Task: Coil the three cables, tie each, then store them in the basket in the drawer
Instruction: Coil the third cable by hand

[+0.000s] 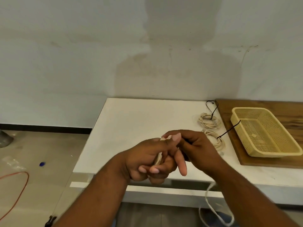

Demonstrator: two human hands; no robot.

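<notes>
In the head view, my left hand (pixel 146 161) grips the third cable (pixel 158 158) as a flat bundle. Its long axis runs up and away from me, between thumb and curled fingers. My right hand (pixel 198 146) is pressed against the left from the right, fingers curled over the top of the bundle. I can't tell whether it pinches the cable, a dark tie, or nothing.

The cable's loose tail (pixel 208 194) drops off the table (pixel 139 115) edge under my right forearm and loops low, so I judge this coil is unfinished and that slack has to come up on the right side.

Two tied coils (pixel 209 121) lie just right of and beyond the hands. The basket (pixel 237 123) sits further right on a board (pixel 229 108), well apart from the hands, its long axis slanting from far-left to near-right. The right hand is nearer to coils and basket alike, so I'd expect it to make those reaches.
</notes>
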